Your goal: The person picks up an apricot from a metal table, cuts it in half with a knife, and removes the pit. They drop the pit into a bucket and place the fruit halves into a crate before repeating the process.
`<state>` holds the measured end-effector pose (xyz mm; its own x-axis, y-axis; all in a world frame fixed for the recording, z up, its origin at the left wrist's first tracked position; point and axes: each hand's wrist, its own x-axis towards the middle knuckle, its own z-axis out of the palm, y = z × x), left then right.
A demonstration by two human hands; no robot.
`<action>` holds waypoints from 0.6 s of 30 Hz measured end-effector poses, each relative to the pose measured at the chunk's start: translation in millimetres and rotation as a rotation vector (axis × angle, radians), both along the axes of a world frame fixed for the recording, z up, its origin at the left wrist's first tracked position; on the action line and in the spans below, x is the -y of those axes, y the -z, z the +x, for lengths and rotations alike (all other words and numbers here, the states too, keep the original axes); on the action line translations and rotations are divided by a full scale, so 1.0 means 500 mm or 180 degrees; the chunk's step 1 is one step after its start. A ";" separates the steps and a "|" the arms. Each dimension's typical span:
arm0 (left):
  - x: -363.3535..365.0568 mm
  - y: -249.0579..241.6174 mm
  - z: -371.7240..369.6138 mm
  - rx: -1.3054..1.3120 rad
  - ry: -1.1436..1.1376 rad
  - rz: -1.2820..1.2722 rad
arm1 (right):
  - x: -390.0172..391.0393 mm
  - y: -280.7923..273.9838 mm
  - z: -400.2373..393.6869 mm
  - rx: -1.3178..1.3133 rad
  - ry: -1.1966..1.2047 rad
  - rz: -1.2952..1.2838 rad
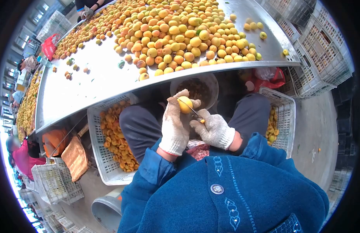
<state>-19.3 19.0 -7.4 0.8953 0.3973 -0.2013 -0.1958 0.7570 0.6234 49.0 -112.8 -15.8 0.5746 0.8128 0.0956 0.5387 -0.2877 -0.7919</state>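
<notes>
In the middle of the head view, above my lap, my left hand [173, 126] in a pale knitted glove is closed around a yellow apricot [184, 105]. My right hand [215, 130], gloved alike, grips a small knife [202, 121] by its yellowish end. Its thin dark blade reaches across to the fruit and touches it; how deep it sits cannot be made out. Beneath the hands, between my knees, stands a round bucket [213, 86] with dark brownish contents. Whole apricots [164, 37] lie heaped on the metal table [81, 87] in front of me.
A white crate [110, 181] of apricot halves [114, 141] stands left of my legs, another crate [288, 124] with fruit right. The table's metal edge runs just beyond my knees. Stacked crates [318, 58] rise at right. Another person's gloved hand [87, 14] is at the far left table edge.
</notes>
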 end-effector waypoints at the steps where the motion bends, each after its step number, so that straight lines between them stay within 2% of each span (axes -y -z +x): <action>1: -0.002 -0.003 -0.002 0.0031 0.0090 -0.0140 | -0.001 0.004 0.000 -0.0012 0.0000 -0.0004; 9: 0.003 -0.022 -0.013 0.0124 0.0565 -0.0671 | -0.005 0.007 -0.006 -0.0018 0.0075 0.0434; 11: 0.010 -0.032 -0.013 -0.0226 0.0085 0.0606 | -0.005 -0.002 -0.005 -0.0059 0.0045 0.0348; 12: 0.010 -0.027 -0.013 -0.0216 0.0087 0.0621 | -0.007 -0.005 -0.002 -0.0097 0.0018 0.0262; 14: 0.011 -0.013 -0.015 -0.0081 -0.0157 0.1123 | -0.009 -0.004 -0.004 -0.0142 0.0038 0.0255; 15: 0.009 -0.018 -0.020 -0.0122 -0.0034 0.1356 | -0.009 -0.002 -0.006 -0.0194 0.0044 0.0237; 16: 0.010 -0.016 -0.019 -0.0126 -0.0034 0.1351 | -0.010 0.002 -0.006 -0.0198 0.0044 0.0231; 18: 0.013 -0.012 -0.015 0.0002 0.0257 0.0451 | -0.012 0.012 -0.009 0.0016 0.0050 0.0140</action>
<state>-26.6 12.2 -1.2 0.9256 0.3483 -0.1478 -0.1382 0.6749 0.7248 44.5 -106.7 -21.8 0.5868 0.7985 0.1341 0.5384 -0.2611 -0.8012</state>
